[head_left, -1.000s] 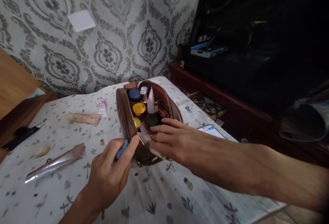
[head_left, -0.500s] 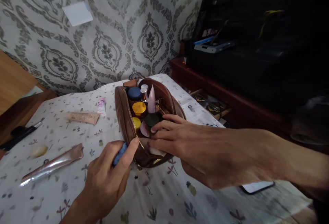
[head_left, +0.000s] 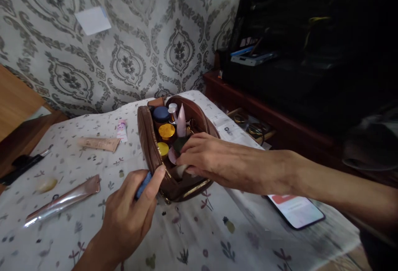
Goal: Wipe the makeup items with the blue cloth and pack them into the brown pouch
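Note:
An open brown zip pouch (head_left: 148, 138) stands on the patterned cloth, packed with small jars, among them a blue-lidded jar (head_left: 161, 114), a yellow-lidded jar (head_left: 167, 130) and a pale pink tube (head_left: 181, 121). My left hand (head_left: 129, 217) is closed on a small blue object (head_left: 143, 185), with the thumb tip against the pouch's near zip edge. My right hand (head_left: 207, 159) reaches in from the right, fingers curled down into the pouch's near end and pressing a pale rounded item there.
On the cloth to the left lie a beige tube (head_left: 98, 143), a small pink tube (head_left: 122, 130), a long rose-gold tube (head_left: 62, 200), a pale lump (head_left: 46, 185) and a black tool (head_left: 23, 164). A lit phone (head_left: 297, 211) lies at the right. A dark wooden shelf (head_left: 248, 109) runs behind.
My right hand has curled its fingers down into the pouch, pushing the pale item deeper. The phone at the right is uncovered. My left hand has barely moved.

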`<state>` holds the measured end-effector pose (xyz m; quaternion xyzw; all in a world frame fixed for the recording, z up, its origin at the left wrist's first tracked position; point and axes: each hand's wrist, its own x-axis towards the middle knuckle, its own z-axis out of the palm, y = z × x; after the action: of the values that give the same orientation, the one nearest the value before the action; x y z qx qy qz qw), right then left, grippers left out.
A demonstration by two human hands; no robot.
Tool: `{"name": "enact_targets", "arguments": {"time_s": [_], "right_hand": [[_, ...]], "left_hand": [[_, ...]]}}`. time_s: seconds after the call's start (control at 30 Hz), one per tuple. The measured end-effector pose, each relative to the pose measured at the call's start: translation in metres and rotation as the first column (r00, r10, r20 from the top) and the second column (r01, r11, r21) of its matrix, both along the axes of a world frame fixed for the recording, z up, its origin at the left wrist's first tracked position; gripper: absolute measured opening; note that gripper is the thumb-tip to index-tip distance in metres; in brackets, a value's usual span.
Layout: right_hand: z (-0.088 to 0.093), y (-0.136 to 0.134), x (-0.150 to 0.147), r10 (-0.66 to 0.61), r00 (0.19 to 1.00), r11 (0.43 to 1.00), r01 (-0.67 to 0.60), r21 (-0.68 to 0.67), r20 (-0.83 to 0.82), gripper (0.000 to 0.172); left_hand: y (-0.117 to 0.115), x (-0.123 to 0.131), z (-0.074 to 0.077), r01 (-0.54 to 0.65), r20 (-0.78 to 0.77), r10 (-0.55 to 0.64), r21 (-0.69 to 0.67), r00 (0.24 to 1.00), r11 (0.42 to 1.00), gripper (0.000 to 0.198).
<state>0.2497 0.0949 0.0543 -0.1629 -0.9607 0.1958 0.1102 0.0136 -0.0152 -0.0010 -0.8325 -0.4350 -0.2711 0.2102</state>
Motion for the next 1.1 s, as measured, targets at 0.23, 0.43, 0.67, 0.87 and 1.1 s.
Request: {"name": "enact_targets", "arguments": {"time_s": [0.23, 0.43, 0.67, 0.87, 1.1], "right_hand": [[0.007, 0.004, -0.002, 0.066, 0.995, 0.997, -0.063, -0.041, 0.075, 0.027], [0.009, 0.006, -0.008, -0.053, 0.998, 0.993, 0.056, -0.109, 0.036, 0.02], [0.008, 0.005, -0.022, -0.107, 0.994, 0.994, 0.107, 0.008, -0.027, 0.025], [0.001, 0.009, -0.031, -0.093, 0.992, 0.995, 0.096, 0.031, -0.084, 0.025], [0.007, 0.005, -0.033, -0.202, 0.978, 0.977, 0.198, 0.081, 0.048, 0.025]], "left_hand": [[-0.001, -0.001, -0.003, -0.021, -0.008, 0.021, -0.009, 1.0, 1.0, 0.051], [0.001, 0.004, 0.0, -0.009, 0.005, 0.009, 0.017, 1.0, 1.0, 0.047], [0.001, 0.003, 0.0, -0.037, -0.03, 0.038, 0.043, 0.999, 0.998, 0.047], [0.001, 0.004, -0.003, -0.026, -0.017, 0.026, 0.04, 1.0, 0.999, 0.05], [0.002, 0.005, -0.001, -0.018, -0.039, 0.02, 0.052, 0.999, 0.998, 0.046]]}}
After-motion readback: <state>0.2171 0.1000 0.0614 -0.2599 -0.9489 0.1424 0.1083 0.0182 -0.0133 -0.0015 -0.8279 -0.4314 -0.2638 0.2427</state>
